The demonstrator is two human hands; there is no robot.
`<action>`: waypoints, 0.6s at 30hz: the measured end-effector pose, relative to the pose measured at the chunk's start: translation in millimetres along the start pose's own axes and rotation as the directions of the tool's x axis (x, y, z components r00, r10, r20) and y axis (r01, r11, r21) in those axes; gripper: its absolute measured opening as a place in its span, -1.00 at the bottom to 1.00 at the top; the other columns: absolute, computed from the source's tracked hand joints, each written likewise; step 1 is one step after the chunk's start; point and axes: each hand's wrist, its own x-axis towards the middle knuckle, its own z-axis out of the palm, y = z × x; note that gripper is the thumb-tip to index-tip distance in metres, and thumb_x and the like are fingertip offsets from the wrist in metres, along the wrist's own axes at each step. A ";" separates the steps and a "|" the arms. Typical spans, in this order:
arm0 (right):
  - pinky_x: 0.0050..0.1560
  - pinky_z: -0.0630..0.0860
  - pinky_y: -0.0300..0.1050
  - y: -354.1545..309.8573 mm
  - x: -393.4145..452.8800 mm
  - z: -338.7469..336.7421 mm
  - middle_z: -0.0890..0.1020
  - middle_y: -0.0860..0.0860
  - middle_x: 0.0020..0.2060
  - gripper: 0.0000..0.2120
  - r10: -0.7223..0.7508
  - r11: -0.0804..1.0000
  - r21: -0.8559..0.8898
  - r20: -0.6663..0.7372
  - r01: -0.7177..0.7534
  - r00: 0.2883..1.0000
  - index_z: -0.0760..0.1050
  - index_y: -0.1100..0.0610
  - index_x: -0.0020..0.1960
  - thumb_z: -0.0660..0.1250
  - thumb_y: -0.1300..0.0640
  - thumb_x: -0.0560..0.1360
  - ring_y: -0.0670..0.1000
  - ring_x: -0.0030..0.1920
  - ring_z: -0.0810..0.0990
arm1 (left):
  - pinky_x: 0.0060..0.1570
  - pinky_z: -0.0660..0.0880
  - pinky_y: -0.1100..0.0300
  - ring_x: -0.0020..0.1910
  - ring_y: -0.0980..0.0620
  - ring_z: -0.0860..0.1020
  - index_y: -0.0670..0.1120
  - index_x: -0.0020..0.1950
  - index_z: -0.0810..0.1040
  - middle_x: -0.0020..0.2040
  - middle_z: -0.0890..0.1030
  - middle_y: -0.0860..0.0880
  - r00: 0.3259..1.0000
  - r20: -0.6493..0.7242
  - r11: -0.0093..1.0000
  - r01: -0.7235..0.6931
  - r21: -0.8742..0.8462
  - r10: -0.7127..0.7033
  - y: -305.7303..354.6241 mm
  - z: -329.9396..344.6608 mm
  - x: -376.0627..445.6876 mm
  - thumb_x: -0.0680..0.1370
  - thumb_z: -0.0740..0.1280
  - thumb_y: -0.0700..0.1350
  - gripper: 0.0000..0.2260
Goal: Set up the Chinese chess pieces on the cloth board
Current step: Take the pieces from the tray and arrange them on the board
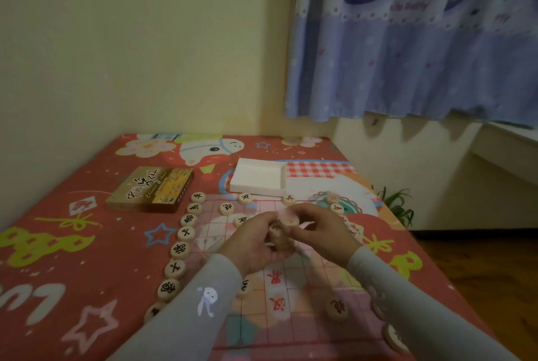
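Note:
A pale cloth board (294, 302) with red lines lies on the patterned bed cover. Round wooden pieces with black characters (180, 250) line its left edge, and red-character pieces (337, 308) sit toward its right side. Above the board's middle, my left hand (256, 247) grips a short stack of wooden pieces (279, 240). My right hand (317, 228) pinches the top piece (289, 219) of that stack. Both sleeves hide part of the board.
A brown chess box (151, 189) lies at the board's far left. An open white tray (259, 177) sits beyond the board. The wall stands behind, a blue curtain (407, 40) hangs at the right, and the bed's right edge drops to a wooden floor (480, 267).

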 end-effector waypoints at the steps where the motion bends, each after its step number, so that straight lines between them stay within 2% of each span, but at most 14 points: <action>1: -0.08 0.50 -0.39 1.0 -1.7 -1.6 0.62 -0.19 -0.03 -0.67 -0.004 1.000 -0.013 -0.013 0.004 1.000 0.57 -0.01 0.16 0.48 0.08 0.41 -0.27 -0.04 0.57 | -0.20 0.61 -0.01 -0.14 -0.12 0.57 -0.24 0.10 0.51 -0.05 0.57 -0.22 1.000 -0.002 1.000 -0.003 -0.007 0.003 -0.4 -0.7 0.1 0.59 0.26 -0.18 -0.84; 5: -0.03 0.50 -0.40 9.1 -8.1 -10.4 0.59 -0.18 0.00 -0.64 -0.016 0.987 -0.158 -0.073 0.004 0.997 0.55 0.01 0.19 0.46 0.13 0.41 -0.25 -0.02 0.55 | -0.32 0.61 0.06 -0.27 -0.09 0.51 -0.28 -0.05 0.48 -0.18 0.50 -0.21 1.000 -0.015 1.000 -0.018 0.017 0.018 -2.3 -2.2 1.6 0.56 0.20 -0.30 -0.91; 9: 0.02 0.58 -0.24 22.6 -11.6 -20.1 0.59 -0.16 -0.02 -0.66 0.043 0.981 -0.177 -0.180 -0.075 0.983 0.54 0.01 0.17 0.45 0.12 0.40 -0.19 -0.05 0.57 | -0.35 0.57 0.15 -0.41 -0.01 0.30 -0.15 -0.30 0.33 -0.41 0.30 -0.09 1.000 -0.012 0.999 -0.026 0.031 0.027 -1.4 -6.8 7.8 0.55 0.16 -0.31 -0.78; 13: 0.01 0.60 -0.18 32.6 -13.7 -23.3 0.58 -0.08 0.01 -0.65 0.080 0.975 -0.185 -0.221 -0.122 0.972 0.54 0.02 0.17 0.46 0.09 0.40 -0.15 -0.06 0.58 | -0.30 0.59 0.09 -0.37 -0.03 0.32 -0.15 -0.25 0.34 -0.37 0.31 -0.09 0.999 -0.040 0.999 -0.037 -0.006 0.037 -0.8 -10.5 12.3 0.56 0.17 -0.27 -0.82; 16: 0.02 0.58 -0.20 35.1 -16.8 -20.5 0.58 -0.12 -0.01 -0.68 0.117 0.966 -0.203 -0.201 -0.158 0.973 0.52 0.00 0.17 0.44 0.06 0.43 -0.17 -0.04 0.56 | -0.23 0.59 0.05 -0.36 -0.03 0.31 -0.14 -0.22 0.32 -0.35 0.29 -0.08 0.999 -0.031 0.999 -0.032 -0.034 0.031 0.0 -11.9 14.9 0.55 0.14 -0.27 -0.85; 18: 0.02 0.55 -0.23 38.4 -19.0 -15.0 0.58 -0.15 -0.03 -0.73 0.170 0.949 -0.239 -0.158 -0.205 0.973 0.51 -0.04 0.12 0.43 0.02 0.43 -0.16 -0.02 0.55 | -0.29 0.63 0.03 -0.30 -0.04 0.37 -0.18 -0.15 0.36 -0.30 0.33 -0.11 0.998 -0.054 0.999 -0.038 -0.032 0.036 -0.7 -13.8 15.9 0.56 0.14 -0.29 -0.91</action>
